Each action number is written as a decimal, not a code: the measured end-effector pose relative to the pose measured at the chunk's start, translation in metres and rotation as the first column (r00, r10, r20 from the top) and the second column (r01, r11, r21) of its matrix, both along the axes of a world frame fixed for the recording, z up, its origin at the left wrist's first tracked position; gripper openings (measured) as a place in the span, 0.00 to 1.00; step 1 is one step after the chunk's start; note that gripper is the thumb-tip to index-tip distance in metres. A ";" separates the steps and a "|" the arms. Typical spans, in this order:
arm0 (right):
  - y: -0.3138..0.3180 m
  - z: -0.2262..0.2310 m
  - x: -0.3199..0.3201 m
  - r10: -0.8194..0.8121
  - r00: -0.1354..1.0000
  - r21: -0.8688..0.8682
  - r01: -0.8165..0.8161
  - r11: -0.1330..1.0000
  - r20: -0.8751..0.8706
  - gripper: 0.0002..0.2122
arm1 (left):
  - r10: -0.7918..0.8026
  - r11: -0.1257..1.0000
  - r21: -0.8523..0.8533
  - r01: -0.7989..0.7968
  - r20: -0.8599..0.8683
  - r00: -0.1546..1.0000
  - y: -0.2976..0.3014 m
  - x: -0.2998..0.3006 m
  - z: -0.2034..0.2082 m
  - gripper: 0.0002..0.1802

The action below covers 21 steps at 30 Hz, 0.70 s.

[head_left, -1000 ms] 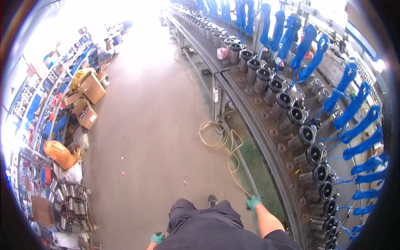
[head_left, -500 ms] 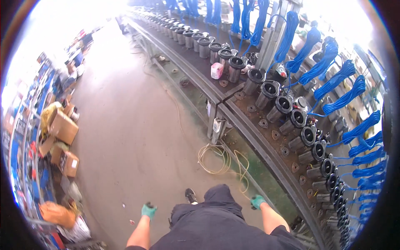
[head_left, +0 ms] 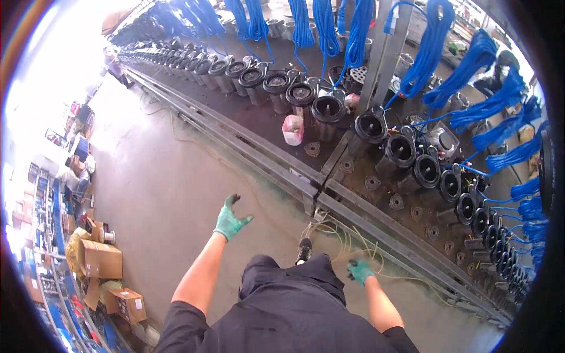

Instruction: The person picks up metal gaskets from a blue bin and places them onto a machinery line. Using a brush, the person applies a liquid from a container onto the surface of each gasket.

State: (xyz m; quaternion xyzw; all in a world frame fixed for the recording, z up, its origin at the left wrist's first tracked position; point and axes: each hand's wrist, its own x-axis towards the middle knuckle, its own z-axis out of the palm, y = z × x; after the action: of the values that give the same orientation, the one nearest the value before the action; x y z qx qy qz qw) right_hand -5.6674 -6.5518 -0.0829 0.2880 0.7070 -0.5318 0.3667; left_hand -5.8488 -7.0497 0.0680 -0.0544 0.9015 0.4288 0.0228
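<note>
My left hand (head_left: 231, 222), in a green glove with dark fingertips, reaches forward over the floor with thumb and fingers spread, nothing in it. Low by my right side, my right hand (head_left: 359, 270) wears a matching glove; its fingers are loosely bent and apart, and I see nothing in them. Both hands are apart from the workbench (head_left: 250, 144). On it stands a long row of metal cylinders with black rims (head_left: 328, 109). Coils of blue cable (head_left: 432, 50) hang above them, some leads running down. A pink-and-white container (head_left: 292, 130) sits at the bench's near edge.
Small flat triangular plates (head_left: 372, 183) lie along the bench. A metal post (head_left: 385, 65) rises from it. A pale hose (head_left: 347, 238) loops on the floor by the bench. Cardboard boxes (head_left: 101, 259) and loaded shelves line the left side. A person (head_left: 118, 65) is far off.
I have moved forward and turned toward the bench, which now fills more of the view. My left hand has risen and stretched forward with its fingers opening; my right stays low.
</note>
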 end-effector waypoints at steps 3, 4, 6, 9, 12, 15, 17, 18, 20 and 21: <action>-0.056 0.076 -0.082 0.074 0.973 0.042 -0.066 0.997 -0.220 0.16 | -0.163 0.983 -0.099 0.157 -0.050 0.985 0.009 -0.095 0.014 0.60; -0.067 0.086 -0.101 0.091 0.955 0.049 -0.080 0.996 -0.283 0.15 | -0.208 0.973 -0.120 0.198 -0.080 0.975 0.017 -0.127 0.016 0.61; -0.091 0.113 -0.141 0.075 0.911 0.085 -0.044 0.995 -0.406 0.13 | -0.311 0.943 -0.164 0.289 -0.135 0.941 0.032 -0.192 0.011 0.61; -0.125 0.145 -0.178 0.002 0.895 0.181 0.089 0.979 -0.447 0.12 | -0.383 0.923 -0.043 0.382 -0.191 0.904 0.037 -0.283 -0.024 0.63; -0.153 0.166 -0.187 -0.250 0.898 0.161 0.325 0.932 -0.363 0.12 | -0.457 0.887 -0.051 0.458 -0.230 0.859 0.074 -0.340 -0.032 0.60; -0.189 0.183 -0.198 -0.480 0.801 0.050 0.530 0.847 -0.357 0.13 | -0.615 0.743 0.189 0.642 -0.186 0.766 0.098 -0.376 -0.041 0.54; -0.211 0.180 -0.213 -0.451 0.792 0.095 0.529 0.843 -0.411 0.18 | -0.669 0.704 0.209 0.679 -0.126 0.733 0.103 -0.380 -0.039 0.53; -0.218 0.173 -0.225 -0.408 0.791 0.137 0.515 0.846 -0.455 0.19 | -0.659 0.714 0.183 0.676 -0.152 0.737 0.103 -0.380 -0.043 0.54; -0.241 0.177 -0.263 -0.368 0.779 0.174 0.511 0.842 -0.508 0.23 | -0.648 0.733 0.126 0.668 -0.171 0.743 0.102 -0.380 -0.051 0.57; -0.254 0.187 -0.293 -0.356 0.775 0.170 0.504 0.847 -0.523 0.26 | -0.637 0.737 0.137 0.662 -0.184 0.748 0.100 -0.382 -0.063 0.58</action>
State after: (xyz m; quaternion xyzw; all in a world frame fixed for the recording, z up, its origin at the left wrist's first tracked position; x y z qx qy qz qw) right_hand -5.9608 -6.8056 0.1044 0.3574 0.7607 -0.5419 0.0023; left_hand -6.2309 -6.9497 0.0046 0.2931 0.8170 0.4818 0.1202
